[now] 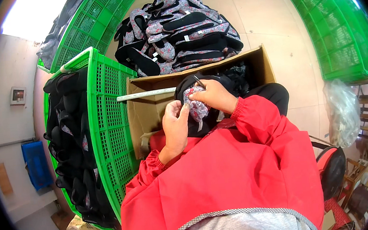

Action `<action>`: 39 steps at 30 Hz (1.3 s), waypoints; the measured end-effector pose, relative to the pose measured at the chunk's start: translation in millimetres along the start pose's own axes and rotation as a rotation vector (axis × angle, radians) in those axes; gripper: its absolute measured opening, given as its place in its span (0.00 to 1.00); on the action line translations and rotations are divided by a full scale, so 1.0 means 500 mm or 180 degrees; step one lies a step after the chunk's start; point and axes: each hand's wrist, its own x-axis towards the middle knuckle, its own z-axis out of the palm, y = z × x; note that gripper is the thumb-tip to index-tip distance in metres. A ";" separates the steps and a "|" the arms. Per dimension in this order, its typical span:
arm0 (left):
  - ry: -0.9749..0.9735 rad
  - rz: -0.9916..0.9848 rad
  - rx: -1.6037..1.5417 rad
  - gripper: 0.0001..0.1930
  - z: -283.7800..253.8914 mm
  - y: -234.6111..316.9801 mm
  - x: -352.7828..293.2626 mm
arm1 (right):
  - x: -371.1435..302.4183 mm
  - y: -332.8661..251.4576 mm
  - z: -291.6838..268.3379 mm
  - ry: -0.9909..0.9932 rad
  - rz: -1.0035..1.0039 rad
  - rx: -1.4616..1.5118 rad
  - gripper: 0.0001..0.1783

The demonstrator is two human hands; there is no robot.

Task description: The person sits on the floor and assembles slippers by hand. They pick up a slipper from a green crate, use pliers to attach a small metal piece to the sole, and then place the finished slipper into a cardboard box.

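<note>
Green crate (114, 125) L of carton (149, 113); L hand (176, 126) narrow at floral piece's (197, 107) edge, pinch unclear; piece above carton's near part; R hand (215, 95) holding slim dark tool (198, 82) against piece; slack grip could nick it.

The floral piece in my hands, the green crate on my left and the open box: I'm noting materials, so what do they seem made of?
Floral piece: probably soft printed fabric, matte, judging by its puckered surface; fibre unclear.
Green crate: likely moulded plastic, slightly shiny, with a regular lattice wall.
Open box: apparently cardboard, matte brown with thin, straight-edged walls.
</note>
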 end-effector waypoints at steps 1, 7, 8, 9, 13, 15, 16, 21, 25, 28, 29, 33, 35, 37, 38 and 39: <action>-0.0092 -0.0170 -0.0137 0.13 -0.006 -0.006 0.002 | 0.006 -0.003 -0.001 -0.0077 0.0088 0.0055 0.16; -0.0339 -0.0021 -0.0431 0.09 -0.018 -0.027 -0.007 | 0.024 -0.024 0.001 -0.0293 0.0745 0.0988 0.09; -0.0331 0.0069 -0.0408 0.10 -0.017 -0.024 -0.009 | 0.025 -0.023 0.002 -0.0294 0.0781 0.1007 0.08; -0.0259 0.0238 -0.0082 0.09 -0.020 -0.027 -0.008 | 0.026 -0.019 0.005 -0.0259 0.0742 0.1034 0.09; 0.0003 0.0584 0.0581 0.09 -0.023 -0.047 -0.010 | 0.027 0.001 0.019 -0.0087 0.0612 0.1004 0.11; 0.0080 0.0547 0.0663 0.09 -0.019 -0.046 -0.018 | 0.023 0.001 0.023 0.0010 0.0538 0.0839 0.12; 0.0098 0.0506 0.0734 0.09 -0.016 -0.038 -0.027 | 0.019 -0.003 0.026 0.0057 0.0489 0.0707 0.12; 0.0078 0.0499 0.1196 0.08 0.010 0.021 -0.069 | 0.010 0.027 0.048 0.0407 -0.0197 -0.0051 0.16; 0.0125 0.0871 0.1806 0.11 0.033 0.036 -0.070 | -0.012 0.033 0.077 0.0918 -0.0442 -0.0249 0.14; 0.0283 0.1632 0.2405 0.13 0.038 0.014 -0.057 | -0.022 0.032 0.095 0.1125 -0.0655 -0.0245 0.13; 0.0316 0.1782 0.2560 0.13 0.038 0.009 -0.052 | -0.022 0.032 0.098 0.1197 -0.0708 -0.0274 0.13; 0.0462 0.2277 0.2904 0.14 0.039 0.009 -0.037 | -0.022 0.027 0.094 0.1226 -0.0540 -0.0397 0.16; 0.0554 0.2404 0.2984 0.14 0.031 0.014 -0.029 | -0.023 0.013 0.082 0.0925 -0.0453 -0.0128 0.18; 0.0632 0.2463 0.3127 0.14 0.014 0.016 -0.019 | -0.036 -0.011 0.056 0.0518 -0.0263 -0.0093 0.22; 0.0646 0.2467 0.3171 0.13 0.001 0.018 -0.012 | -0.049 -0.024 0.042 0.0323 -0.0400 -0.0194 0.23; 0.0654 0.2501 0.3278 0.13 -0.012 0.022 -0.003 | -0.064 -0.038 0.027 0.0130 -0.0536 -0.0296 0.25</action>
